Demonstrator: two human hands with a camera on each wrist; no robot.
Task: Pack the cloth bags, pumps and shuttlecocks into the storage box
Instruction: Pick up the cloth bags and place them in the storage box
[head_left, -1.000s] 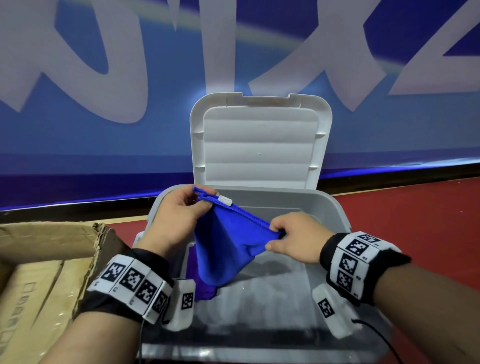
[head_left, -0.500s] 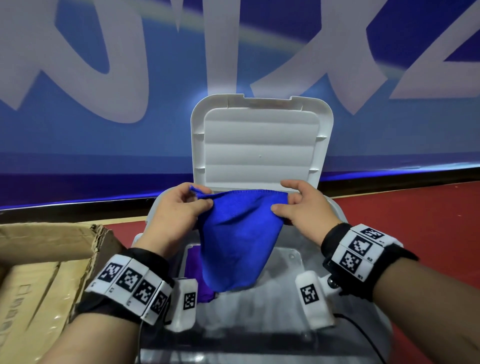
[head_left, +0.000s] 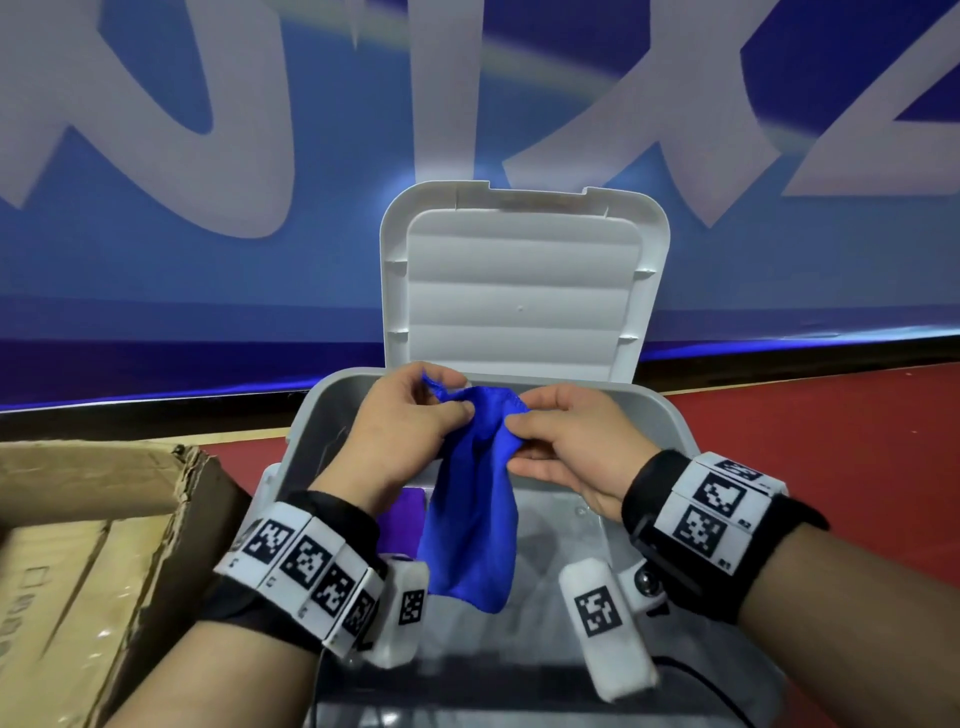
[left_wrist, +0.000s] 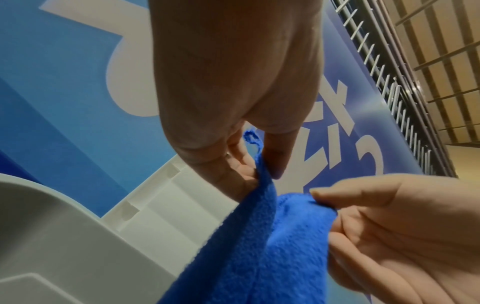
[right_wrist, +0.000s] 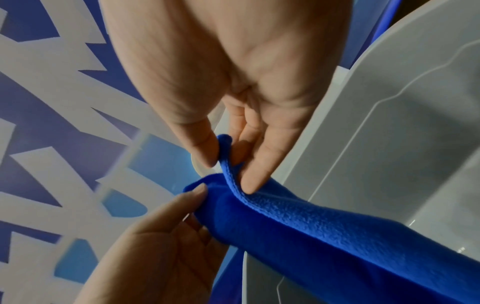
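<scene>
A blue cloth bag (head_left: 470, 525) hangs folded lengthwise over the open grey storage box (head_left: 670, 423). My left hand (head_left: 410, 421) pinches its top edge on the left, thumb against fingers. My right hand (head_left: 561, 436) pinches the top edge beside it. In the left wrist view the blue cloth bag (left_wrist: 259, 246) runs down from my left hand (left_wrist: 262, 166). The right wrist view has my right hand (right_wrist: 228, 164) nipping the cloth bag (right_wrist: 324, 226) at its hem. A purple cloth (head_left: 400, 522) lies inside the box beneath it.
The box's white lid (head_left: 522, 291) stands upright behind my hands. A torn cardboard carton (head_left: 88, 545) sits to the left of the box. Red floor (head_left: 831, 431) spreads to the right, and a blue banner wall (head_left: 208, 260) closes the back.
My hands have come together, bringing the two top corners of the blue bag side by side, so the bag that was spread wide now hangs narrow and folded.
</scene>
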